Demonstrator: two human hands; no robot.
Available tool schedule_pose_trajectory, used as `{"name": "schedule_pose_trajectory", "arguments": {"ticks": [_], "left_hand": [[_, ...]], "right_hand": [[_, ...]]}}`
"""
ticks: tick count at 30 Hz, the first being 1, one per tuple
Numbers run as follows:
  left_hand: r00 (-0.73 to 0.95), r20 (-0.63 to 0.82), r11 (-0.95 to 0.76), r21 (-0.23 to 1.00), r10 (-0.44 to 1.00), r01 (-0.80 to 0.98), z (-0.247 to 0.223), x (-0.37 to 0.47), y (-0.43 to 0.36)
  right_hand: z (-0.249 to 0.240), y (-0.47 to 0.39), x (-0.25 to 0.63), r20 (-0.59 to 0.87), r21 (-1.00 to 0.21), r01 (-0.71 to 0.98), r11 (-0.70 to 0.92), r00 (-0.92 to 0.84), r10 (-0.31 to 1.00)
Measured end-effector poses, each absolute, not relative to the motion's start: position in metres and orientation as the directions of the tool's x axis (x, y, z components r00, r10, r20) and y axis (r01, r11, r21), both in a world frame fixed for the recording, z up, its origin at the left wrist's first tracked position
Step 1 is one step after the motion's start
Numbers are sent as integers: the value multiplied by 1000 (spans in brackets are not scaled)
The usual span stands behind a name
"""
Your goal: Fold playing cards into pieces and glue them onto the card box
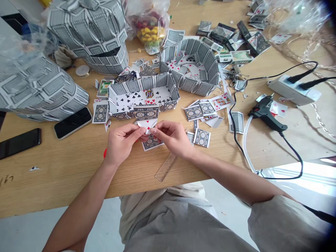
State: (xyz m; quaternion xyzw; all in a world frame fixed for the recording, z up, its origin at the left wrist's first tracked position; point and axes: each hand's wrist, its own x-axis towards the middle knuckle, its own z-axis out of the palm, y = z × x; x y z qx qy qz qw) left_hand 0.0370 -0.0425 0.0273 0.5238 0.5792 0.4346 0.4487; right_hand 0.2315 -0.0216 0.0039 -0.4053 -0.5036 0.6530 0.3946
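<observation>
My left hand [121, 140] and my right hand [173, 137] meet near the table's front, thumbs and fingers pinched on a playing card [147, 124] with red diamonds. A dark patterned card back [146, 113] shows just above it; I cannot tell whether both are one folded card. Another card [152, 143] lies face down beneath my fingers. Right behind my hands stands a long open box made of cards [136, 96], with club and heart faces inside. A clear ruler [166, 167] lies partly under my right wrist.
A rounded card box [207, 82] holds loose cards. Card piles [207, 111], a glue gun [269, 113] and a power strip [295, 89] with trailing cords lie right. Two phones [73, 122] and woven card structures [39, 91] stand left. A bag of coloured pieces [149, 29] sits behind.
</observation>
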Motion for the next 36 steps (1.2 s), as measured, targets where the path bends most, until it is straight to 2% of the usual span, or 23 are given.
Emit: {"name": "schedule_pose_trajectory", "arguments": {"ticks": [36], "left_hand": [[9,-74,70,974,997,217,25,32,-42]], "right_hand": [[5,-20,232,-128,-986,-54,-159,-374,919]]}}
